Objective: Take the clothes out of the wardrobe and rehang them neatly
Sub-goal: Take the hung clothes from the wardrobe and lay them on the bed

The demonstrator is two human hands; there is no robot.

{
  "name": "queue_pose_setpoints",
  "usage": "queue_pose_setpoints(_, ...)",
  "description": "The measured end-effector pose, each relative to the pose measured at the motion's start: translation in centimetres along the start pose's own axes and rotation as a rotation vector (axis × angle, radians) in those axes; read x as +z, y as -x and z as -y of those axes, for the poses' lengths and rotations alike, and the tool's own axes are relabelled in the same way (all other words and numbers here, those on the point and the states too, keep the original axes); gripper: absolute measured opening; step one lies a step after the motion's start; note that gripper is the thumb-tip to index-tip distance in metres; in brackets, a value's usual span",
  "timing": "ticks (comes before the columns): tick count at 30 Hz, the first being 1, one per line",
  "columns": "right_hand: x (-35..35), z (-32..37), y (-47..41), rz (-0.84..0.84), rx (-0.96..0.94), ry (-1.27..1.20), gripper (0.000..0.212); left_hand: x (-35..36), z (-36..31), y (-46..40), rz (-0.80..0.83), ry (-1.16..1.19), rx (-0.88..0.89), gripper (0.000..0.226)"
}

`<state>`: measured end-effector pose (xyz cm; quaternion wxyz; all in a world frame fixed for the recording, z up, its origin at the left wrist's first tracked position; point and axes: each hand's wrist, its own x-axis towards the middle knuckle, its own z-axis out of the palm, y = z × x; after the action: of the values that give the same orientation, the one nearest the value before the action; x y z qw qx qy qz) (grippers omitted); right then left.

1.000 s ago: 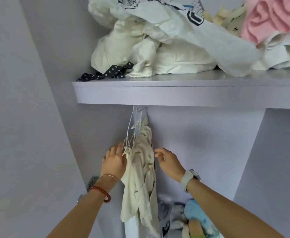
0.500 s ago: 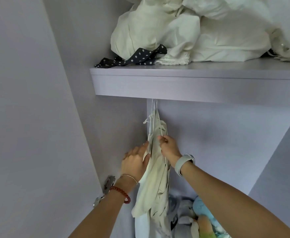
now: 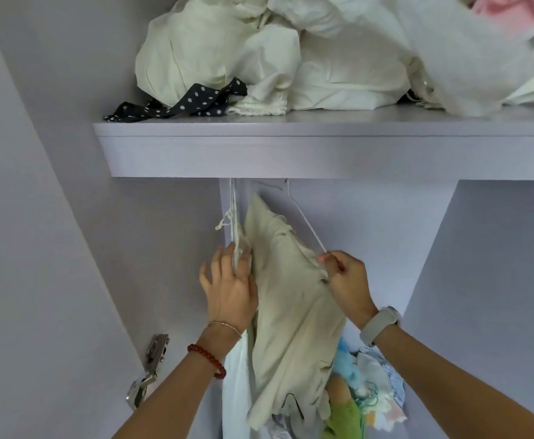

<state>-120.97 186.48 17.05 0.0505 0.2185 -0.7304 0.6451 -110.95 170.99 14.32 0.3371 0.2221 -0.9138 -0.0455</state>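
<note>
Pinching hanger (image 3: 307,224) wire, right hand (image 3: 348,282) spreads beige garment (image 3: 291,312) (left hand (image 3: 229,288) steadies).

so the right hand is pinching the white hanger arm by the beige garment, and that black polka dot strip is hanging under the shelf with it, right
Not quite. The head view shows the black polka dot strip lying on top of the shelf, beside the piled cream clothes, not hanging under it. The rest holds: the right hand pinches the white hanger arm by the beige garment.
</note>
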Motion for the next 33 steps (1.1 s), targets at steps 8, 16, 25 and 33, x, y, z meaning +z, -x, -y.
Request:
queue_pose_setpoints(8,-11.9,-3.9,7.7,-0.057,0.111,0.250,0.030,4.7,-6.3,1.9,0.264,0.215,0.413,0.036)
queue_pose_setpoints(16,-23.8,-2.9,18.5,-0.287,0.243,0.409,0.034,9.2,-17.5,9.8,0.643,0.303,0.892,0.028)
queue_pose_setpoints(25,-35.6,-0.2,36.6,-0.642,0.379,0.640,0.037,0.6,-33.8,26.9,0.794,0.917,1.236,0.015)
queue_pose_setpoints(33,-39.7,3.8,52.7,-0.961,0.477,0.814,0.053,-1.9,-40.5,37.7,0.550,0.720,1.605,0.025)
